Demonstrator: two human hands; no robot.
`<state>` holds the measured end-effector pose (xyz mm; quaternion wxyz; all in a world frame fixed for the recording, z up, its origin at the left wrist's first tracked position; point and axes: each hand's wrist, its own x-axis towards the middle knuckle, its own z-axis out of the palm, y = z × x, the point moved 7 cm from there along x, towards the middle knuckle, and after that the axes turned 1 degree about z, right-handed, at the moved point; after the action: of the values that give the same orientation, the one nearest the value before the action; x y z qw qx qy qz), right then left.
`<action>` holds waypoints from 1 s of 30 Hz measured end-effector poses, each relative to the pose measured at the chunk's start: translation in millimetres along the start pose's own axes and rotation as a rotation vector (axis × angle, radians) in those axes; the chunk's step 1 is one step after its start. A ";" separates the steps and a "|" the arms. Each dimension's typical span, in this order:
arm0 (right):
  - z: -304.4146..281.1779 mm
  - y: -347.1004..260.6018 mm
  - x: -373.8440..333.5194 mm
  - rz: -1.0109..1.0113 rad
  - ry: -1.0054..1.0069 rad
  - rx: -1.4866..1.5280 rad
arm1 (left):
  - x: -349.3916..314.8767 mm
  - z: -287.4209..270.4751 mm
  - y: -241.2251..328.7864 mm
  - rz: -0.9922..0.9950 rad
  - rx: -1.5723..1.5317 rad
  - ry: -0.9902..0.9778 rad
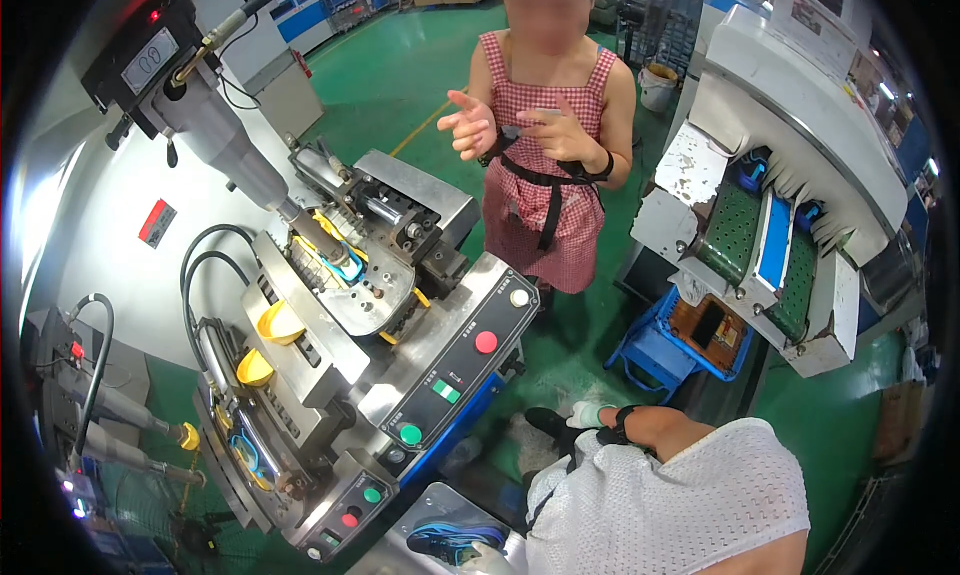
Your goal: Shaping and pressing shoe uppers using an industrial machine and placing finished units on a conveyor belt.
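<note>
A dark sports shoe with blue and purple striping lies on a metal plate at the lower edge. My left hand, in a white glove, reaches over the shoe's near end and grips it; the frame edge cuts off part of the hand. Higher up, my right hand, in a white glove with a green cuff, hangs beside my body near my dark footwear. A black band circles that wrist. Its fingers are small and partly hidden, so I cannot make out their pose or anything in them.
A press machine with a button panel and yellow-lined fixtures stands left. Across from me, a person in a red checked apron raises both hands. At right are a conveyor machine and a blue cart.
</note>
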<state>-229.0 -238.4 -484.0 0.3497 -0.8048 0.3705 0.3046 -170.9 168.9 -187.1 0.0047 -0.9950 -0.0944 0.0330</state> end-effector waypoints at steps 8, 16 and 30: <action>5.1 4.1 7.6 0.027 -0.053 -0.013 | 10.6 115.0 -49.0 0.302 0.359 -0.246; -8.7 -15.3 4.2 -0.034 -0.034 -0.016 | 11.2 98.5 -51.7 0.134 0.261 -0.225; 13.4 -2.5 22.6 -0.056 -0.021 -0.065 | 10.2 60.1 -44.1 -0.057 0.130 -0.150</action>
<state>-217.9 -235.3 -507.8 0.3358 -0.8224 0.3342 0.3151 -173.2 214.3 -247.0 0.0628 -0.9842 -0.1206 0.1135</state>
